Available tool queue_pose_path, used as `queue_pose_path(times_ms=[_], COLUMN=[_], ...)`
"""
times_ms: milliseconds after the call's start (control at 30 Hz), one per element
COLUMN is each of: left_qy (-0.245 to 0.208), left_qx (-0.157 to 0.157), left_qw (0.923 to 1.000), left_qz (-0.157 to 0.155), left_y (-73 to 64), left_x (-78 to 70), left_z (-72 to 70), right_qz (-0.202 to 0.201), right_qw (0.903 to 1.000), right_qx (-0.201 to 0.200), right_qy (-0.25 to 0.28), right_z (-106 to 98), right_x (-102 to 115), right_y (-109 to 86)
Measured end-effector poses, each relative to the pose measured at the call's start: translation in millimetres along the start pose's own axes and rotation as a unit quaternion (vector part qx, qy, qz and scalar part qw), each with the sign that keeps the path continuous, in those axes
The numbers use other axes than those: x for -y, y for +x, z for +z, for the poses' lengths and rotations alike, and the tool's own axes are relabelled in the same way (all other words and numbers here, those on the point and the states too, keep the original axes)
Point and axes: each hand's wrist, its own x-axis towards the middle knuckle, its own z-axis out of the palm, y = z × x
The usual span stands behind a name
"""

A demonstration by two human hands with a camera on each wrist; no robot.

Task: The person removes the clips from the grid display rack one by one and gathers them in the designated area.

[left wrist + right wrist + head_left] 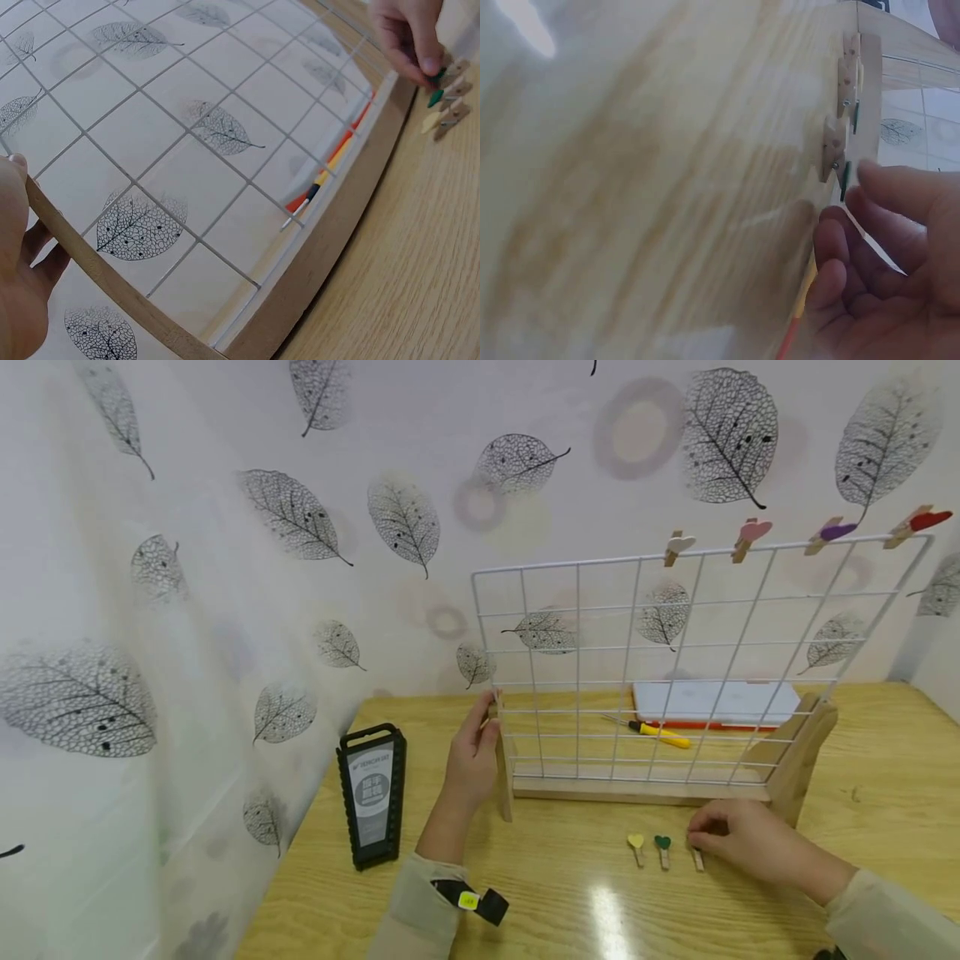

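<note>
My left hand [474,760] grips the upright wooden side piece [504,768] of a stand that bears a white wire grid [577,677]. At the stand's front right, the fingertips of my right hand [742,837] pinch a small wooden clothespin [699,860] lying on the table. Its heart is mostly covered in the head view; a dark green heart [845,182] shows at the fingertips in the right wrist view. Left of it lie a clothespin with a green heart [663,843] and one with a yellow heart [637,842].
Clothespins with white [679,545], pink [753,533], purple [836,532] and red hearts [928,521] sit along the grid's top wire. Behind the grid lie a yellow-handled screwdriver [667,735] and a white, red-edged flat case [716,702]. A black-framed box [372,797] stands left. Leaf-patterned curtain [420,635] hangs behind.
</note>
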Motion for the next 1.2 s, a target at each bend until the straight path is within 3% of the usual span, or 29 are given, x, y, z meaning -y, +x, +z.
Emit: queue_pose_path(times_ms=[100,167,267,400,533,633,733,900,1200], left_qy=[-0.003,-0.001,0.000,-0.002,-0.003,-0.006,-0.006,-0.009,-0.008], left_qx=[-0.003,-0.005,-0.008,-0.014,-0.016,-0.012,-0.009,-0.010,-0.009], left_qw=[1.0000,1.0000,1.0000,0.9999,0.9999,0.9999,0.9999,0.9999,0.9999], left_qz=[0.007,0.006,0.002,-0.002,-0.002,0.000,0.001,-0.001,-0.001], left_y=[0.8,0.9,0.8,0.5,0.1,0.4,0.8,1.6,1.8], left_x=[1.4,2.3,2.4,1.1,1.0,1.2,1.2,0.6,2.3], left_z=[0.5,0.6,0.6,0.5,0.5,0.7,0.8,0.6,0.3], right_qz=[-0.016,-0.053,-0.124,-0.210,-0.295,-0.333,-0.361,-0.400,-0.428], right_qw=[0.9992,0.9953,0.9791,0.9452,0.8976,0.8658,0.8412,0.8048,0.7547], right_qx=[-0.035,-0.077,-0.147,-0.215,-0.285,-0.332,-0.365,-0.412,-0.484], right_qy=[-0.008,-0.022,-0.066,-0.126,-0.160,-0.171,-0.169,-0.150,-0.115], right_z=[-5,-8,-15,-28,-51,-71,-91,-121,-155], right_x=[7,12,19,30,47,64,84,116,164], right_y=[0.8,3.2,7.4,13.7,23.4,28.7,32.4,40.2,52.5])
